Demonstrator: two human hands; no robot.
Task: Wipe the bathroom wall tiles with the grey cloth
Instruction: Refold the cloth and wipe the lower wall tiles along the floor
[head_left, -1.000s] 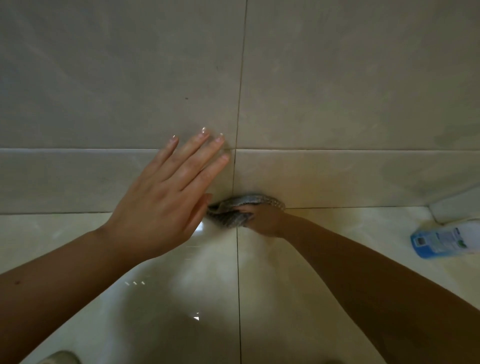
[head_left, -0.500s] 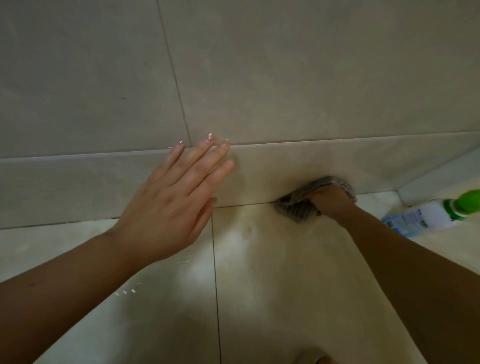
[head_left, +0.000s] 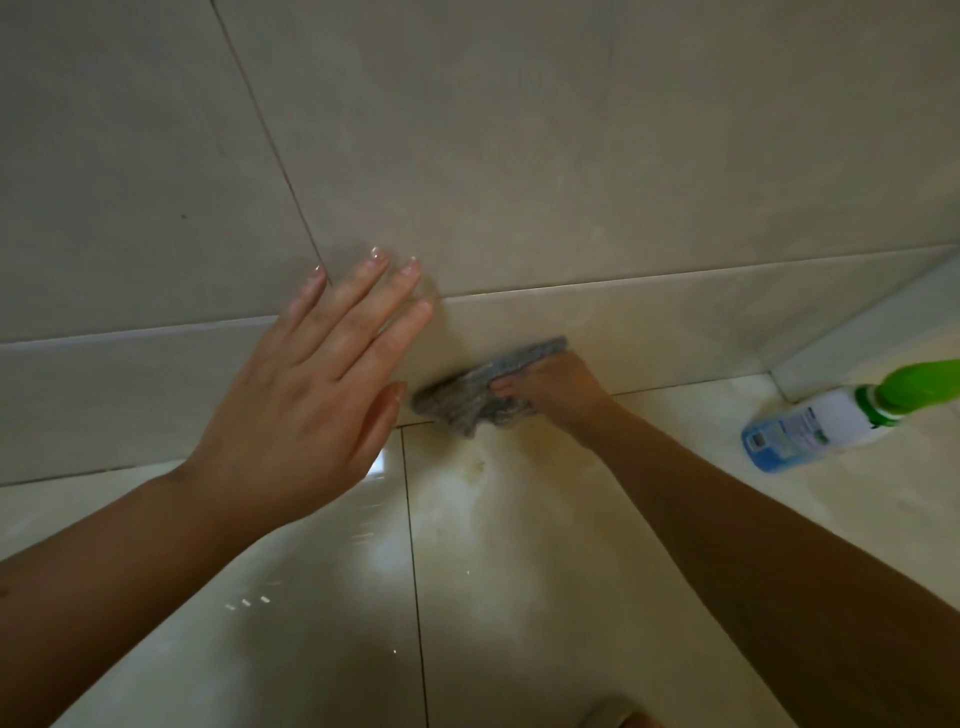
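Note:
The grey cloth (head_left: 483, 387) is bunched against the low skirting tile (head_left: 649, 332) of the beige bathroom wall, right at the joint with the floor. My right hand (head_left: 556, 387) grips it from the right, thumb on the cloth, and presses it to the tile. My left hand (head_left: 311, 395) is flat with straight fingers, its fingertips on the wall tiles (head_left: 519, 156) near the ledge above the skirting, just left of the cloth.
A spray bottle (head_left: 831, 421) with a white body, blue base and green top lies on the glossy cream floor (head_left: 519, 597) at the right, near the wall corner (head_left: 779, 374). A stain marks the floor below the cloth.
The view has swung and tilted. My right hand slid the cloth along the skirting tile, to the right and then back left toward my left hand. My left hand stays flat on the wall.

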